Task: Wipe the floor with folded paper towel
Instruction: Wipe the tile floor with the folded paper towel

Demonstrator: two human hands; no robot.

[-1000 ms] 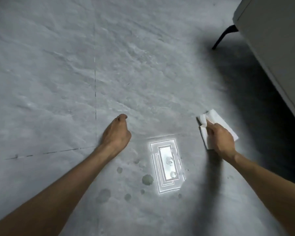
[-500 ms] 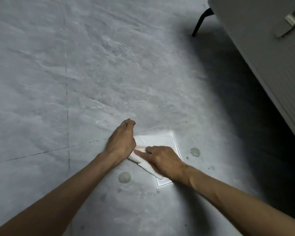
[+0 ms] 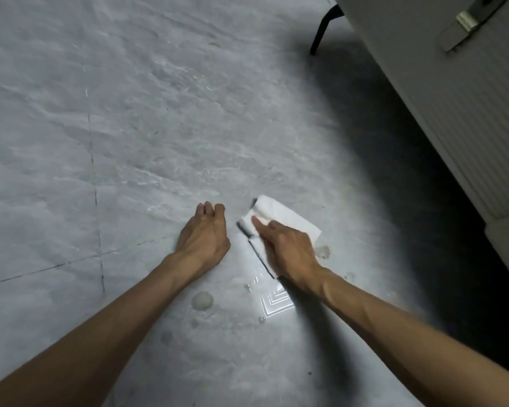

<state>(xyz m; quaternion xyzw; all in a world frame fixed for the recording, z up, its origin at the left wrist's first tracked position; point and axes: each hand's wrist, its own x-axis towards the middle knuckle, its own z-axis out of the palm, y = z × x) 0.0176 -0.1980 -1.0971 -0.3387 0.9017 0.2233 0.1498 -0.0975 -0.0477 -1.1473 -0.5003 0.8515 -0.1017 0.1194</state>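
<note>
A folded white paper towel (image 3: 288, 220) lies flat on the grey marbled floor (image 3: 159, 142). My right hand (image 3: 285, 248) presses down on its near left part, fingers laid over it. Just to the left, my left hand (image 3: 203, 239) rests on the bare floor with its fingers curled under, holding nothing. Wet round drops mark the floor: one (image 3: 202, 301) near my left forearm, another (image 3: 323, 252) at the towel's right corner. A bright light reflection (image 3: 275, 302) shines on the floor below the towel.
A white ribbed cabinet (image 3: 453, 113) with a metal handle (image 3: 465, 22) fills the right side, casting a dark shadow on the floor beside it. A black furniture leg (image 3: 322, 27) stands at the top. Tile joints (image 3: 96, 201) cross the floor at the left.
My right hand slid the towel left over the reflection to touch my left hand, then back to the right. The left hand stayed planted. The view shifted.
</note>
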